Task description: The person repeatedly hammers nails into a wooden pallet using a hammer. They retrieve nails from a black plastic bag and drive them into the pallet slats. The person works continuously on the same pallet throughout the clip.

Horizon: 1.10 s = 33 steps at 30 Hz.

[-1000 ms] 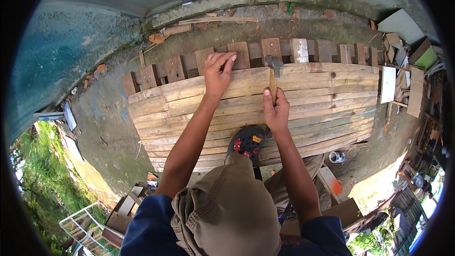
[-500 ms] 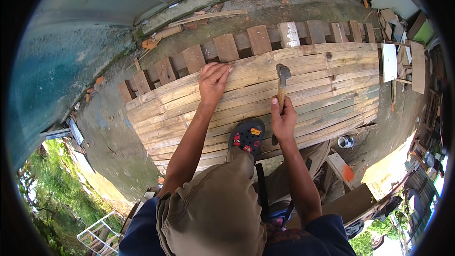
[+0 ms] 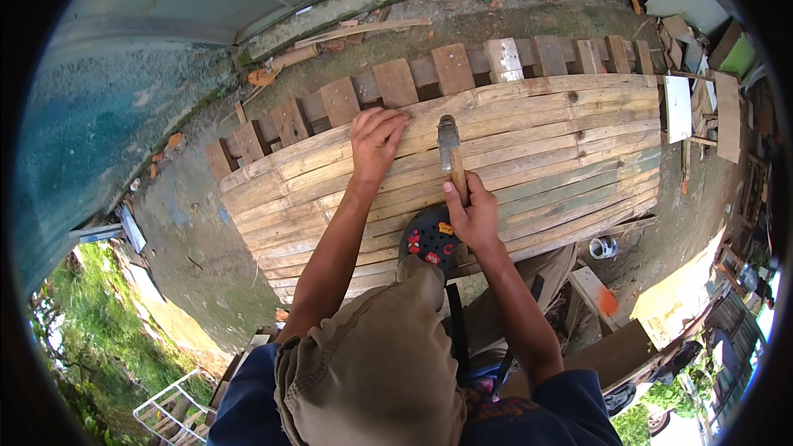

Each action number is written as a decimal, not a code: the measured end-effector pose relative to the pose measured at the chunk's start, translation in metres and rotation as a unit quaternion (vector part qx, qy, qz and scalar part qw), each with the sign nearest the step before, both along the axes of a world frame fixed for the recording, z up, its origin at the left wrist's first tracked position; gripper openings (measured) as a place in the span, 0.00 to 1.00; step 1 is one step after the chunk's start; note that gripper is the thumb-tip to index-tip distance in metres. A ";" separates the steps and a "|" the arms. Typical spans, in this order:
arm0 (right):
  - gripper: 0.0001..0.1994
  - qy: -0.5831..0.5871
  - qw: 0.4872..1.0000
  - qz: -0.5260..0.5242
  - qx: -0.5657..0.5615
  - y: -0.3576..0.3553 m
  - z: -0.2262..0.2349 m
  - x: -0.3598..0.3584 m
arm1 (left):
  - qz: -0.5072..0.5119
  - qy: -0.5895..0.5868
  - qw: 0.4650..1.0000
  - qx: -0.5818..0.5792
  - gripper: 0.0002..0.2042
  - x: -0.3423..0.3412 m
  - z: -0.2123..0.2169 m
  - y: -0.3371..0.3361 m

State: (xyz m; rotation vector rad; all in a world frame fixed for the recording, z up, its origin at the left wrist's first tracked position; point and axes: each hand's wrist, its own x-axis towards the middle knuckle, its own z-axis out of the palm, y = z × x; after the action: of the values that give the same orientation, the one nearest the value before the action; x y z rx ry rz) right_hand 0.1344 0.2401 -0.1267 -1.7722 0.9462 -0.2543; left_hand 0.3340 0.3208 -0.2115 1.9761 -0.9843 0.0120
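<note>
Right hand grasping wood-handled grey metal hammer mid-frame, over pale split-bamboo slats. Left hand, upper centre, fingers curled (can't tell if pinching anything). Best: square blows, clear of them.

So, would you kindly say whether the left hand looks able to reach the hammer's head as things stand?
Probably yes: only bare wooden slats show between the left hand and the hammer's head, though I cannot tell whether the curled left hand already holds something small.

Hammer shifted leftward, its head turned.
</note>
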 end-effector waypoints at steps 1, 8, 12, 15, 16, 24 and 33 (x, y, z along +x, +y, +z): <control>0.13 0.016 1.000 0.027 -0.001 0.000 -0.001 0.000 | 0.001 0.007 1.000 -0.002 0.08 0.000 0.000 0.000; 0.17 0.046 0.980 0.171 -0.087 -0.007 -0.019 0.008 | -0.001 0.035 0.999 -0.001 0.10 0.001 0.001 0.000; 0.15 0.067 0.974 0.192 -0.102 -0.008 -0.026 0.014 | -0.009 0.038 0.999 -0.010 0.13 0.002 0.002 0.001; 0.16 0.069 0.978 0.178 -0.086 -0.007 -0.026 0.016 | 0.001 0.060 0.998 -0.003 0.16 0.001 0.003 0.000; 0.16 0.058 0.978 0.183 -0.082 -0.007 -0.025 0.016 | 0.006 0.059 0.998 -0.001 0.16 0.002 0.004 0.000; 0.16 0.053 0.986 0.150 -0.043 -0.005 -0.020 0.021 | 0.010 0.069 0.998 0.011 0.15 0.000 0.007 0.000; 0.15 0.034 0.986 0.153 -0.061 -0.007 -0.018 0.024 | 0.015 0.054 0.998 -0.007 0.14 0.001 0.005 -0.002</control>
State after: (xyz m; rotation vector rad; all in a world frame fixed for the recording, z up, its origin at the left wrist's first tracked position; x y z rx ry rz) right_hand 0.1585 0.2333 -0.1445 -2.0206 0.7046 -0.0566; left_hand 0.3348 0.3191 -0.2068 1.9576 -0.8823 -0.0709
